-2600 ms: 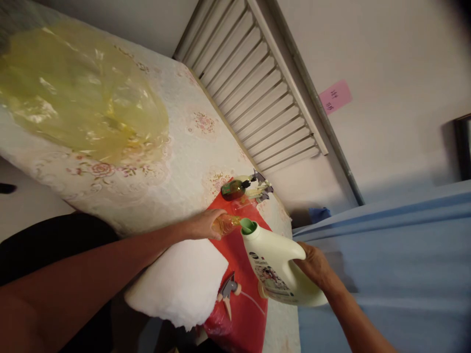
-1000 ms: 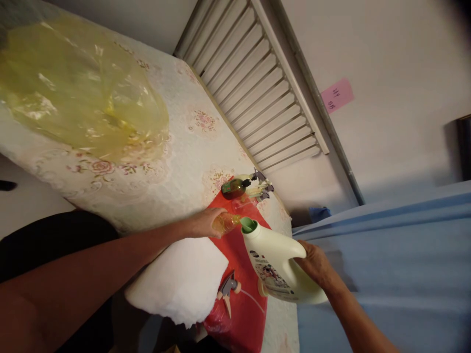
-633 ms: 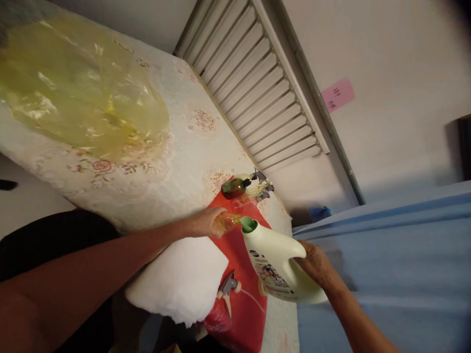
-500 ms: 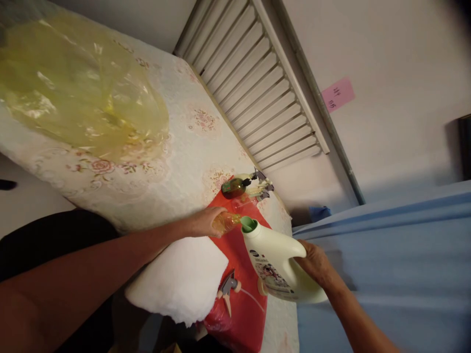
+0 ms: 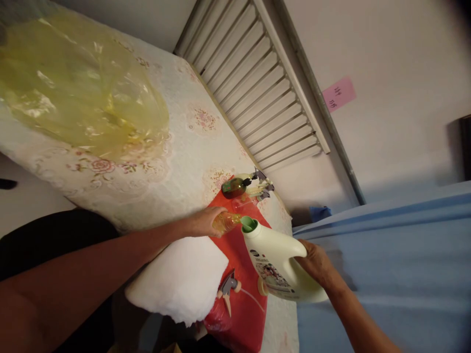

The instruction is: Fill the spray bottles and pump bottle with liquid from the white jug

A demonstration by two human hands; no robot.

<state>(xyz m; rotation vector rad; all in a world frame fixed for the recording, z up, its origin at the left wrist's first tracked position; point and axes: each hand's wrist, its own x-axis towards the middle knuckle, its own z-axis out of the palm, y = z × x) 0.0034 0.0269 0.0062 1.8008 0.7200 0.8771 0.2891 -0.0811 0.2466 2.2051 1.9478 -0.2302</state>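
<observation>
Right hand [image 5: 315, 262] grips the cream jug [image 5: 274, 252], label unreadable; left hand [image 5: 203, 222] wraps the amber bottle [image 5: 227, 221]; pink note [image 5: 339, 94] illegible.

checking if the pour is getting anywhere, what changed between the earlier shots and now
Nothing has visibly moved, been picked up or let go. The left hand still grips the small bottle, and the right hand still holds the white jug tipped, its green spout at the bottle's mouth. The loose spray head stays on the red mat.
</observation>
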